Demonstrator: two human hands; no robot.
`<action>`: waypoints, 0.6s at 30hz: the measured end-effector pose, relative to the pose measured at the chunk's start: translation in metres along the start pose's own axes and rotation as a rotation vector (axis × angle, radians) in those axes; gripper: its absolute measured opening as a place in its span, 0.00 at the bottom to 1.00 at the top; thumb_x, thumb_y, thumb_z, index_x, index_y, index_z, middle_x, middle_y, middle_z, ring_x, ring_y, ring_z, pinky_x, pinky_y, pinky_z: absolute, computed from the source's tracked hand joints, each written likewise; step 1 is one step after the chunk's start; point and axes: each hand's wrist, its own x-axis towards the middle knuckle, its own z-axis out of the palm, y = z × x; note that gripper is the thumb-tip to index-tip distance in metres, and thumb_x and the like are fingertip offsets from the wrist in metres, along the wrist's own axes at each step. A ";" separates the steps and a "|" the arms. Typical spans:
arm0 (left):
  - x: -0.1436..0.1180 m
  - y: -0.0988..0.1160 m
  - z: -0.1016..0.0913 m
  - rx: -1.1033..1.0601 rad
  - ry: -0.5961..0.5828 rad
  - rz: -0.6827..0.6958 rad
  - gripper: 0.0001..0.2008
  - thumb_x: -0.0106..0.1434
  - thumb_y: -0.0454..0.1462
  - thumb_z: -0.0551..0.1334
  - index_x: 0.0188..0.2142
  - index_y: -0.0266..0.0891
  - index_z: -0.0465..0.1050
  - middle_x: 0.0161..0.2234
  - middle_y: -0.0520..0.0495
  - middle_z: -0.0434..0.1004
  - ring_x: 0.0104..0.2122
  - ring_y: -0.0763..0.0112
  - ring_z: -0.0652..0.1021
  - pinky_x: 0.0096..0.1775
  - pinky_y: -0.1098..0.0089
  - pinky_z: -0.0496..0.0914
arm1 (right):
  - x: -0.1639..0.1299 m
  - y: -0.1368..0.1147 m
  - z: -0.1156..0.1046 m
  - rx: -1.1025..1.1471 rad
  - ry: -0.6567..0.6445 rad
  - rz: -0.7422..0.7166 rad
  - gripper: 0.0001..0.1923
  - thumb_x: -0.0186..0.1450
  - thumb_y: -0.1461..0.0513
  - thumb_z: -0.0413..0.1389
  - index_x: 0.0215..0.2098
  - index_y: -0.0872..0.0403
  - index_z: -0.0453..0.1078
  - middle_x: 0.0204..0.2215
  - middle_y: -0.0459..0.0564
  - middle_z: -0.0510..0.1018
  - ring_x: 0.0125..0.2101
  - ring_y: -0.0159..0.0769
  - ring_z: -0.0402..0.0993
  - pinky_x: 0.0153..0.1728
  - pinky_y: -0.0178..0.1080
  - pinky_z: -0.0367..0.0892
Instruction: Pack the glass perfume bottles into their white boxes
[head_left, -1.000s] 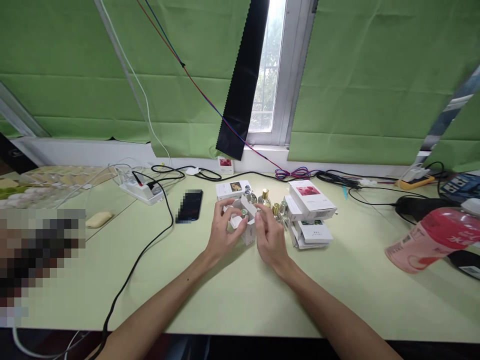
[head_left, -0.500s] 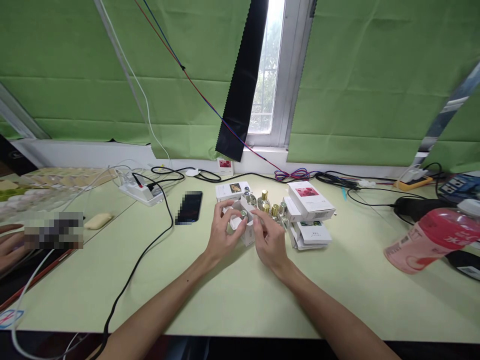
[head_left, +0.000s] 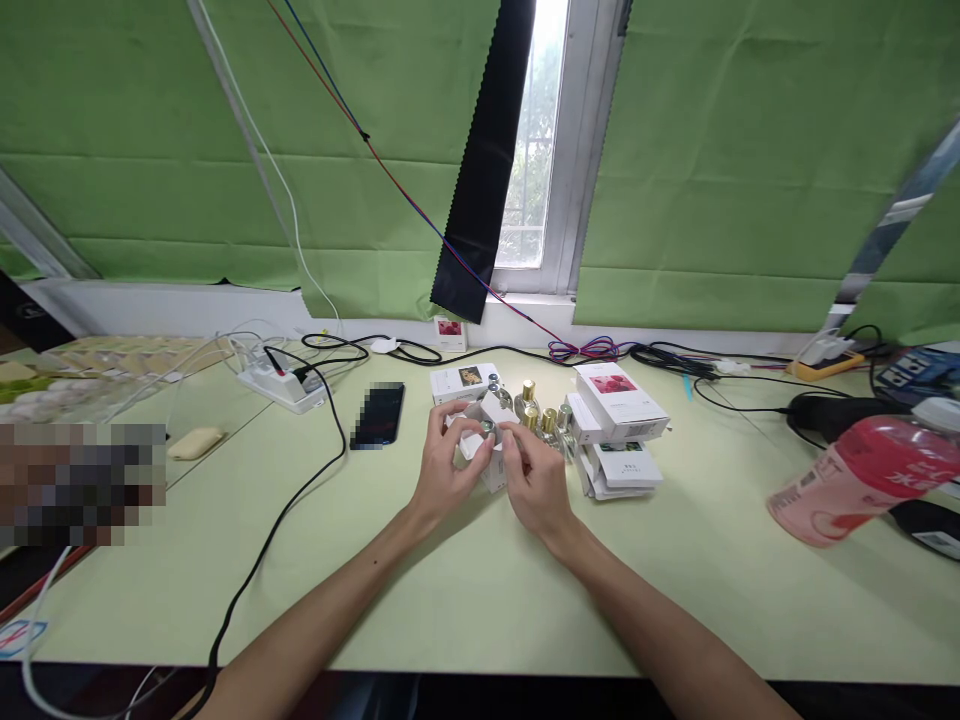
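Observation:
A small white box (head_left: 495, 472) stands upright on the table with its top flaps up. The silver cap of a perfume bottle (head_left: 488, 428) shows in its opening; the rest of this bottle is hidden. My left hand (head_left: 446, 460) has thumb and forefinger closed around the cap. With fingers curled, my right hand (head_left: 536, 478) pinches the box's right edge by a flap. Just behind my hands stand several glass perfume bottles (head_left: 550, 420) with gold and silver caps.
Stacked white boxes (head_left: 621, 405) lie to the right, another box (head_left: 466, 380) behind. A phone (head_left: 379, 415), a power strip (head_left: 289, 385) and a black cable (head_left: 277, 510) lie left; a pink drink bottle (head_left: 847, 480) is at right. A co-worker's area at far left is blurred.
My hands stay nearly still at the box. The right fingers have shifted very slightly to the left. At far left the co-worker's hand has become covered by a blurred patch.

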 end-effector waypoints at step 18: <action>0.000 -0.003 0.002 0.031 -0.004 0.030 0.11 0.67 0.41 0.63 0.47 0.42 0.77 0.52 0.40 0.67 0.55 0.57 0.73 0.51 0.58 0.74 | 0.002 -0.002 -0.002 -0.013 0.007 0.042 0.22 0.74 0.55 0.44 0.51 0.58 0.74 0.31 0.52 0.81 0.25 0.35 0.73 0.29 0.38 0.66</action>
